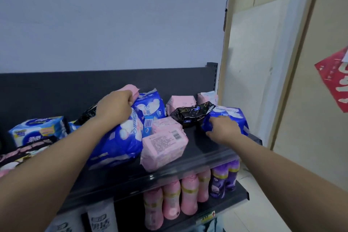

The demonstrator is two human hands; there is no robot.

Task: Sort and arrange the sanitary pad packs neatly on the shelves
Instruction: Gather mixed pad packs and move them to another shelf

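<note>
Two bare forearms reach in from the lower corners over the top shelf point(205, 149). Below the right hand point(223, 130), the shelf's front lip point(188, 172) runs diagonally. Under it stand pink bottles point(171, 199) and purple bottles point(224, 181).

The right hand curls its fingers into the near end of a small blue pack point(230, 117). This pack lies at the shelf's right end, close to the side edge, its long axis running from the hand off to the right. Bare dark shelf opens just left of this hand, between it and a flat pink pack point(163, 149). That pack lies barcode up, its long axis slanting up to the right, its near corner at the front lip.

Under the left forearm lies a large blue pack point(120, 143), its long axis pointing away toward the left hand point(114, 108). That hand is closed, fingers curled round the edge of a raised pink pack point(131, 88) that sticks up just beyond the knuckles. An upright blue pack point(150, 107) stands just right of this hand.

Beyond the right hand a black pack point(192, 115) lies crosswise, touching the small blue pack. Behind it, a rear pink pack point(180, 102) sits near the dark back panel point(56, 90).
</note>
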